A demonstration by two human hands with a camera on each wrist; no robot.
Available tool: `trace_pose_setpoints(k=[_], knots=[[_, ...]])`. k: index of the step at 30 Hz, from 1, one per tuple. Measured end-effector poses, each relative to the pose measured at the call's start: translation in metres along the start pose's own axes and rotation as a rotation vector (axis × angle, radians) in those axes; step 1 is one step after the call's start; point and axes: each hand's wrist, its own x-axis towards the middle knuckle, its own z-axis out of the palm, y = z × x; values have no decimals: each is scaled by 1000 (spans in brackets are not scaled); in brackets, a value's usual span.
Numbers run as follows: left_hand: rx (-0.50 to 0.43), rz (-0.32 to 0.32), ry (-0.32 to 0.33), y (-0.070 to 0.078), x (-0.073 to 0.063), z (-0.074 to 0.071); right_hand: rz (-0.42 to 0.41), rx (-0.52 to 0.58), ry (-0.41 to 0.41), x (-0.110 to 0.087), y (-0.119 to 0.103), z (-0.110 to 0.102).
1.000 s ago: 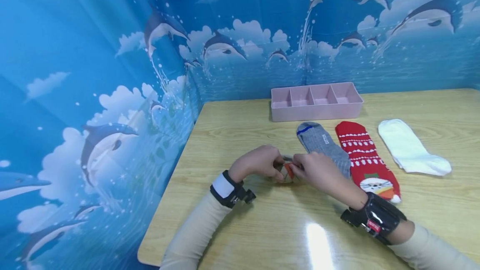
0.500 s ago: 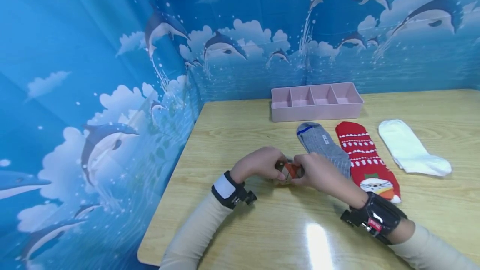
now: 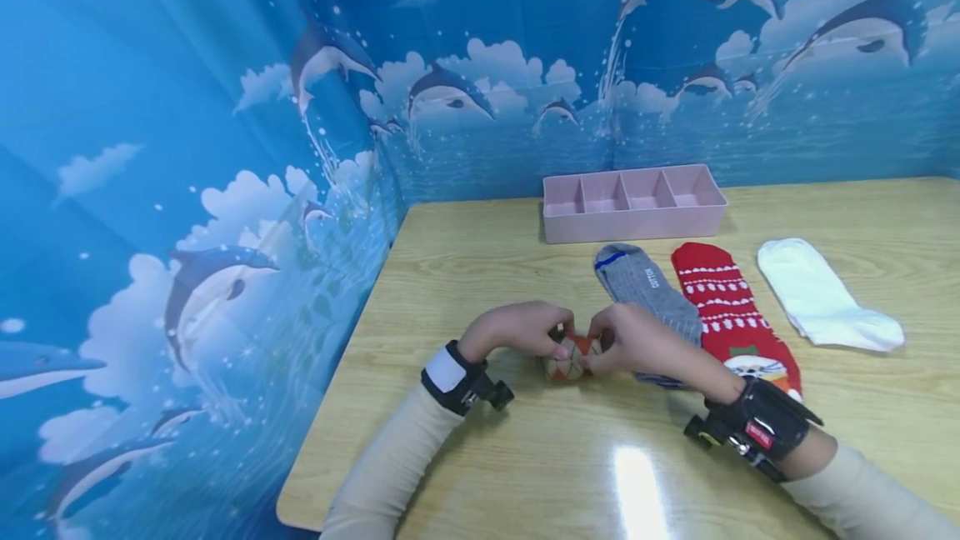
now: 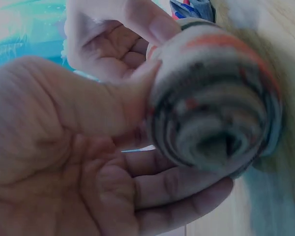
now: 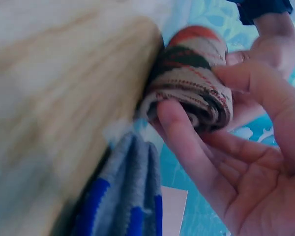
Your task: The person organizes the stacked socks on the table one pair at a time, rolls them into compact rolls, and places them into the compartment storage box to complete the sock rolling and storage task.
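Note:
A patterned sock [image 3: 566, 361] in beige, orange and dark green is rolled into a tight bundle on the table, between my two hands. My left hand [image 3: 521, 328] grips one end of the roll, thumb on top and fingers curved beneath it. At the other end my right hand [image 3: 637, 344] pinches it between thumb and index finger. The left wrist view shows the coiled end of the rolled sock [image 4: 214, 105], slightly blurred. Its layered edge also shows in the right wrist view, beside a grey sock [image 5: 123, 182] with blue bands.
Right of the hands lie the flat grey sock [image 3: 652, 290], a red sock [image 3: 716, 298] with white patterns and a face, and a white sock [image 3: 821, 298]. Behind them stands a pink divided box [image 3: 633, 227]. A dolphin-print curtain [image 3: 487, 140] borders the table.
The patterned sock has become a rounder roll and more of it shows between the fingers. Both hands have shifted only slightly. A dark edge of the grey sock now shows beneath my right hand.

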Motion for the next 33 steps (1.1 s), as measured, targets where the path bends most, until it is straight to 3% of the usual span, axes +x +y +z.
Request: trace_pose_setpoints(k=[6,16,24,29,33], knots=[[-74,-13,-70,-2,-1,0,-12,47,-99,-1,3,-6],[-49,-39,-24,-1,0,1,57,34,-95,0,1,-4],[129,-42,153,5,-3,-3,107,29,-90,0,0,-3],[163,-15,170,9,-9,-5,154,28,-83,0,0,-2],[213,-32,160,13,-10,-4,178,14,-62,-1,0,0]])
